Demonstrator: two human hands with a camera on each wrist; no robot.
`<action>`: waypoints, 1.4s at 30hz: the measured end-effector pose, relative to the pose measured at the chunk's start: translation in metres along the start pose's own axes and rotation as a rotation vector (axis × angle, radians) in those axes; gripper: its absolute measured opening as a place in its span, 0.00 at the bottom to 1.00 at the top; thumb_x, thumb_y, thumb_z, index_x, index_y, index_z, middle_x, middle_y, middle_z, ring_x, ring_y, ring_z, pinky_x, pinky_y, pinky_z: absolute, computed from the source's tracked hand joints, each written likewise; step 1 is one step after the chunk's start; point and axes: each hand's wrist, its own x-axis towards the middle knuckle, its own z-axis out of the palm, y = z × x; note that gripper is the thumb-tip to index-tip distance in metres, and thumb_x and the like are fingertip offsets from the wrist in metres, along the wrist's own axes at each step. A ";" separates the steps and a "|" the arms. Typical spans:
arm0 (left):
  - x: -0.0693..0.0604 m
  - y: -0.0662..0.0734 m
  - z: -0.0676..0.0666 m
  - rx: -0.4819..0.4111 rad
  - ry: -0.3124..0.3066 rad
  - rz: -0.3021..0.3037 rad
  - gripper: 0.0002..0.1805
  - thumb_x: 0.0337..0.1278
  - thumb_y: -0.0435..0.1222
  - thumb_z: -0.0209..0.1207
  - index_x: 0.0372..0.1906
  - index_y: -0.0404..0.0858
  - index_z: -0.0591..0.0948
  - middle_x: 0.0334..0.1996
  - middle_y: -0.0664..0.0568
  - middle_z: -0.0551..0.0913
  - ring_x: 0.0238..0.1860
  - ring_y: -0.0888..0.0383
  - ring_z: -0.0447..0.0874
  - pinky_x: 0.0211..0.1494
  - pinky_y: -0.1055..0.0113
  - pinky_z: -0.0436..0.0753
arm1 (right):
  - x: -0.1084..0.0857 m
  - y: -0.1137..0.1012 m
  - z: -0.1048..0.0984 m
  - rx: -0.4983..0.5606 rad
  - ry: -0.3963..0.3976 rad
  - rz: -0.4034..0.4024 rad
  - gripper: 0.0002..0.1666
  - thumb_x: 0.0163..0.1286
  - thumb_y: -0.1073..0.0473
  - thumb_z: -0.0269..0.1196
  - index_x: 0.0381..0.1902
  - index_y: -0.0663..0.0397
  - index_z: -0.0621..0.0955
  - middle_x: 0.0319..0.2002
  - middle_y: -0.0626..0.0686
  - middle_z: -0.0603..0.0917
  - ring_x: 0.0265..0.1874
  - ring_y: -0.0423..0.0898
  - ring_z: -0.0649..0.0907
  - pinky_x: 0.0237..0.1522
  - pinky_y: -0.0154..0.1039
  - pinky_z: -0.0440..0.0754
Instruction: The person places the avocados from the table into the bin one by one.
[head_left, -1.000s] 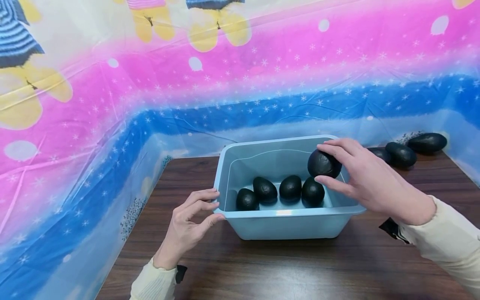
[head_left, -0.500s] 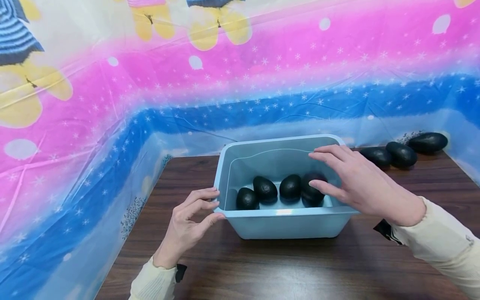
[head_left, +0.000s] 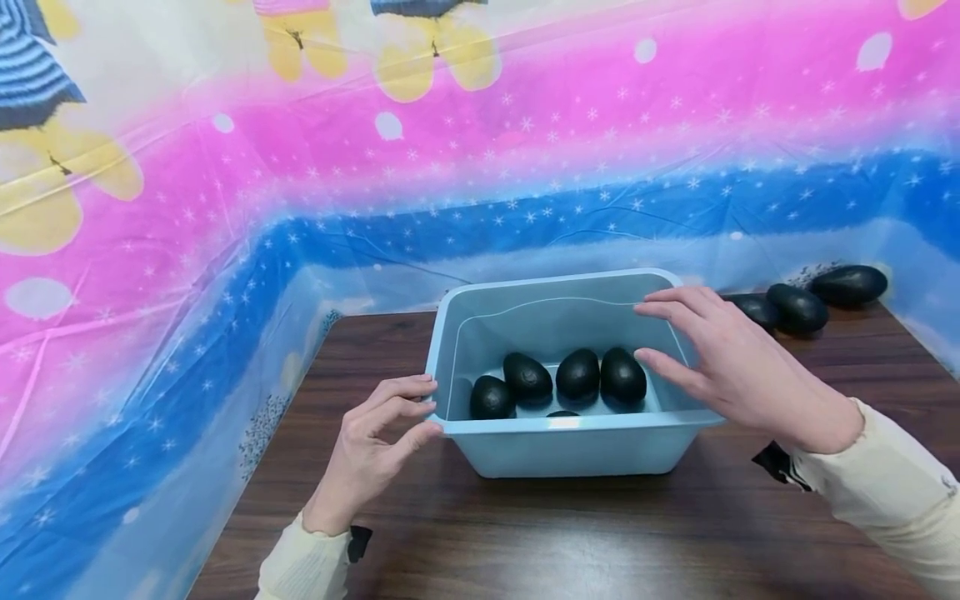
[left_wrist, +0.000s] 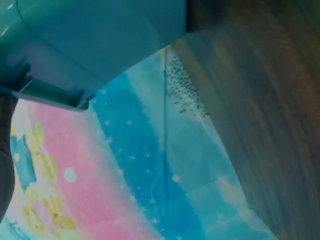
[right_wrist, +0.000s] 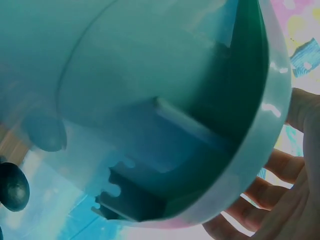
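In the head view, a pale blue bin (head_left: 577, 450) holds several black, avocado-like fruits, with four in a row (head_left: 527, 379); the top of another (head_left: 562, 413) peeks over the front rim. The left hand (head_left: 375, 442) touches the bin's front left corner, fingertips at the left rim and thumb at the front. Above the right end, the right hand (head_left: 738, 362) holds nothing, its fingers spread apart. The right wrist view shows the curved rim (right_wrist: 250, 160) with the right hand (right_wrist: 285, 195) beside it. A bin wall (left_wrist: 115, 35) fills the left wrist view's upper left.
More black fruits (head_left: 798, 309) lie on the brown wooden table (head_left: 570, 542) behind and right of the bin, partly hidden by the right hand. A patterned pink and blue cloth (head_left: 487, 158) hangs behind and beside the table. One fruit (right_wrist: 14, 186) shows at the right wrist view's left edge.
The right hand let go of the fruit it held above the bin's right end, and its fingers are empty. Another fruit top shows behind the front rim. The left hand stayed in place.
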 end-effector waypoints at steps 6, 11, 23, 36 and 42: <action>0.005 0.004 -0.009 0.042 -0.045 -0.070 0.09 0.47 0.25 0.70 0.33 0.40 0.87 0.46 0.45 0.83 0.51 0.49 0.81 0.45 0.72 0.84 | -0.004 0.003 0.001 0.037 -0.012 0.082 0.30 0.64 0.52 0.69 0.62 0.53 0.76 0.58 0.52 0.75 0.57 0.51 0.74 0.54 0.55 0.76; 0.015 0.016 -0.017 0.134 -0.157 -0.238 0.02 0.55 0.38 0.69 0.30 0.48 0.87 0.45 0.55 0.84 0.44 0.61 0.82 0.34 0.70 0.83 | -0.009 0.013 -0.006 0.079 0.081 0.135 0.30 0.63 0.58 0.70 0.62 0.52 0.76 0.60 0.53 0.75 0.56 0.51 0.74 0.50 0.49 0.78; 0.020 0.023 -0.028 0.172 -0.172 -0.297 0.06 0.52 0.37 0.71 0.32 0.53 0.87 0.44 0.58 0.84 0.47 0.62 0.81 0.39 0.68 0.82 | -0.026 0.059 -0.010 0.158 0.250 0.487 0.28 0.73 0.52 0.60 0.68 0.54 0.71 0.63 0.63 0.71 0.58 0.66 0.70 0.53 0.69 0.68; 0.027 0.024 -0.021 0.138 -0.180 -0.281 0.05 0.52 0.34 0.71 0.33 0.48 0.88 0.44 0.55 0.82 0.43 0.64 0.82 0.45 0.68 0.85 | -0.044 0.177 0.028 0.130 0.069 0.707 0.41 0.75 0.44 0.52 0.72 0.69 0.59 0.68 0.78 0.55 0.66 0.76 0.53 0.60 0.74 0.55; 0.027 0.020 -0.020 0.032 -0.179 -0.302 0.04 0.51 0.34 0.70 0.30 0.47 0.87 0.43 0.54 0.83 0.43 0.61 0.83 0.47 0.69 0.85 | -0.076 0.215 0.068 0.095 -0.076 0.750 0.48 0.74 0.42 0.52 0.73 0.72 0.48 0.70 0.79 0.46 0.67 0.79 0.47 0.57 0.80 0.50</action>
